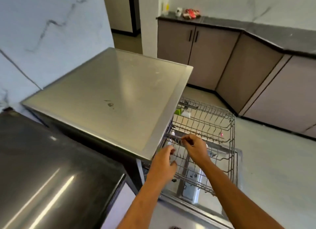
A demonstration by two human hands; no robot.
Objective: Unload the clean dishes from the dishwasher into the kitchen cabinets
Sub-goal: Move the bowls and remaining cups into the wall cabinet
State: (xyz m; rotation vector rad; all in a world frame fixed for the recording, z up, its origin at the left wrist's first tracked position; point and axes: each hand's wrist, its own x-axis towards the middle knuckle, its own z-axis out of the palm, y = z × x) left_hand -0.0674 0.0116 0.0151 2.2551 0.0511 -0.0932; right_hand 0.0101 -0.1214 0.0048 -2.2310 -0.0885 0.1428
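We see both hands reaching over the pulled-out racks. The right hand (pixel 193 146) has its fingers curled and pinches a thin metal strip (pixel 173 136) at the rack's left edge. Motion blur prevents us from telling whether this strip is cutlery or part of the rack. The left hand (pixel 164 157) sits just beside the right hand and slightly lower. Its fingers are loosely bent and the thumb is spread, and we see nothing in its grasp.

The remaining items follow in order of size:

- A dark glossy appliance (pixel 42 169) fills the lower left corner.
- The dishwasher (pixel 106 95) stands beside it, with a flat steel top and its door (pixel 213 204) folded down.
- The kitchen cabinets (pixel 210 56) run along the far wall, doors closed, under a dark countertop (pixel 256 28).
- The upper rack (pixel 210 124) is drawn out past the steel top, and the lower rack (pixel 196 175) is drawn out beneath it, over the door.
- A green item (pixel 177 111) and a white item (pixel 186 112) sit side by side at the back of the upper rack.
- On the far countertop we note a pale bottle (pixel 165 4), a small white object (pixel 179 11) and a red object (pixel 190 13), all close together.
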